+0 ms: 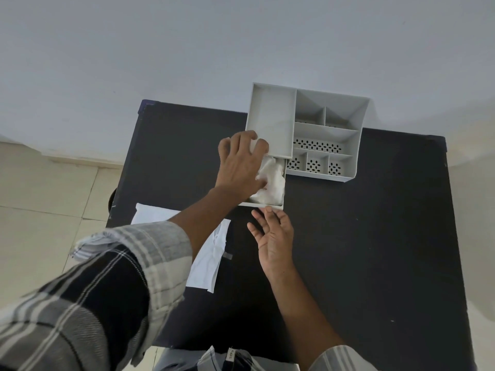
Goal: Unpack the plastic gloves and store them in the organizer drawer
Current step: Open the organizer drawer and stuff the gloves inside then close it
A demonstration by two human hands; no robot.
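A grey organizer (326, 135) with several compartments stands at the far side of the black table (375, 236). Its drawer (270, 207) is pulled out toward me on the left side. Crumpled clear plastic gloves (273, 180) fill the drawer. My left hand (239, 163) lies spread over the gloves, fingers reaching to the organizer's edge, pressing on them. My right hand (273, 236) is open, palm up, fingertips touching the drawer's front wall. The empty white glove package (209, 253) lies flat on the table under my left forearm.
The table stands against a pale wall. Tiled floor shows to the left, with a dark round object (112, 200) beside the table's left edge.
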